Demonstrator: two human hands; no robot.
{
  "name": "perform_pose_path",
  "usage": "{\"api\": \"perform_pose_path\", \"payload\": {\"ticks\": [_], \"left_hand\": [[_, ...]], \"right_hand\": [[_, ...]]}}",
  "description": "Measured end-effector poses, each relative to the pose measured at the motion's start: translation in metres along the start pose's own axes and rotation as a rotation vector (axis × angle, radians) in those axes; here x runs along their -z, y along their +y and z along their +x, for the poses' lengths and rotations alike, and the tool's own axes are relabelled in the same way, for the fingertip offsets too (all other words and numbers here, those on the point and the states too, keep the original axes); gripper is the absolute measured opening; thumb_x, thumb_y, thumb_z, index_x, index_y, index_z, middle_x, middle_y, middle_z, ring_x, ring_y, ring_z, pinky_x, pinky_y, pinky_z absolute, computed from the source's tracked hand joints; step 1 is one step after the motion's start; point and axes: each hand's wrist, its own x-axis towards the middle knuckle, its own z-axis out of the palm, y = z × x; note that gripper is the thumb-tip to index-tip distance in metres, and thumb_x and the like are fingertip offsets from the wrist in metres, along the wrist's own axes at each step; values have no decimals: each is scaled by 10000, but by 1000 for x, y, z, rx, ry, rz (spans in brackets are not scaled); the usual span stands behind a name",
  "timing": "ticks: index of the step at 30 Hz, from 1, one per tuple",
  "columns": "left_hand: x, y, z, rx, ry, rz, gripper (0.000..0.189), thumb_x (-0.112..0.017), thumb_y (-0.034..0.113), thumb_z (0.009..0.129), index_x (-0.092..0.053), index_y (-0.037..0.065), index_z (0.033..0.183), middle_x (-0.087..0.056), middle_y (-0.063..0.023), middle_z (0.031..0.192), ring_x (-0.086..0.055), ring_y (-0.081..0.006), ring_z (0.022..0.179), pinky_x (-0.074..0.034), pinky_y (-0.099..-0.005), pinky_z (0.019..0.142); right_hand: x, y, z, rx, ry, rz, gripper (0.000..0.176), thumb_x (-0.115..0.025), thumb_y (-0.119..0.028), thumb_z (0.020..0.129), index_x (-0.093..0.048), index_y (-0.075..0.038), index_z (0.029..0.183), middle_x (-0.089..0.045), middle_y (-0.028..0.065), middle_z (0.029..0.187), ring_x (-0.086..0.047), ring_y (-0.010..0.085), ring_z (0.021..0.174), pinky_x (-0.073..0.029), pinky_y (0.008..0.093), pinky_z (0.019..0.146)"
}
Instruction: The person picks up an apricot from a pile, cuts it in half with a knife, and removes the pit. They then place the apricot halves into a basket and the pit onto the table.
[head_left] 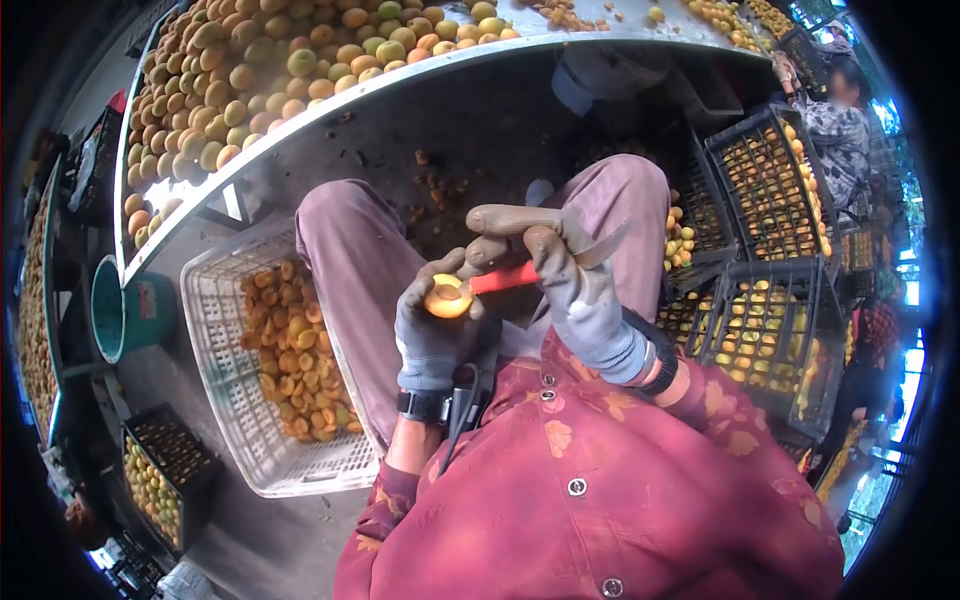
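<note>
My left hand (432,330), in a grey-coated glove, holds a cut apricot (448,297) with its orange flesh and centre facing up. My right hand (583,300), gloved too, is closed around a knife with a red handle (503,278). The handle's end reaches the middle of the apricot, while the curved blade (604,246) sticks out to the right past my fingers. Beside my left leg stands a white plastic basket (222,345) holding many apricot halves (300,360).
A metal-edged table (262,140) piled with whole apricots (300,62) runs across the front. Black crates (765,170) of apricots stand to the right, near another person (838,125). A green bucket (118,310) and another black crate (165,460) are at left.
</note>
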Motion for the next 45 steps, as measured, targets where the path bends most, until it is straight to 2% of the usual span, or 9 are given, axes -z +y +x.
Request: {"api": "perform_pose_path", "payload": {"ticks": [2,9,11,14,20,23,27,29,45], "left_hand": [[22,-8,7,-477,25,1024,181,-593,63,855,-574,69,1035,-628,-81,860,-576,-217,685,-486,-301,594],[78,-11,18,-38,113,184,319,-558,-40,862,-450,30,1154,-620,-99,998,-586,-193,747,-478,-285,558],[51,-16,8,-762,-68,1220,463,-587,-115,807,-390,23,1202,-613,-123,1056,-617,-187,822,-521,-294,592],[34,-13,11,-892,-195,1272,556,-636,-133,761,-374,35,1222,-604,-147,1113,-633,-191,915,-551,-292,705],[45,-11,7,-318,-47,754,600,-709,-34,729,-410,19,1247,-593,-138,1179,-628,-165,968,-523,-268,827],[27,-7,-4,-785,-113,1366,460,-706,-37,788,-502,22,1197,-657,-164,1081,-655,-227,1026,-518,-328,904],[40,-7,5,-630,40,1435,349,-686,136,866,-562,-5,1162,-674,-139,992,-668,-194,789,-539,-271,730],[20,7,12,268,-20,109,419,-592,328,933,-601,-35,1141,-655,-85,811,-527,-140,510,-413,-221,493],[-9,-6,6,-29,136,744,512,-432,413,1007,-636,-54,1057,-540,-32,603,-391,-71,434,-279,-218,434]], "right_hand": [[-2,11,-1,-8,-13,25,402,-421,-236,1050,-471,76,1299,-588,157,1252,-630,140,1033,-508,245,882],[-10,3,0,-380,49,368,377,-609,-111,940,-533,57,1269,-660,104,1135,-624,96,960,-514,214,809],[-2,-4,-1,-523,11,-16,283,-672,-95,889,-637,2,1152,-697,64,1009,-641,79,905,-525,215,761],[7,-4,-6,-344,-16,-404,175,-673,-103,882,-685,-46,1048,-699,53,921,-668,100,841,-535,231,726],[21,-6,-3,-407,-131,-483,173,-663,-123,868,-685,-56,1026,-689,51,908,-666,170,786,-523,259,692],[26,1,-4,-239,-152,-267,189,-651,-122,877,-682,-72,1056,-683,56,912,-659,177,803,-519,268,703],[30,8,-10,-178,-242,-340,232,-637,-125,868,-670,-73,1092,-692,91,936,-674,244,841,-539,304,705],[27,6,-15,-50,-267,-612,306,-672,-169,828,-661,-95,1125,-694,131,962,-680,313,832,-555,362,695],[3,24,-33,-179,-93,-491,197,-610,-93,878,-661,-88,1068,-675,92,965,-679,270,800,-549,341,639]]}}
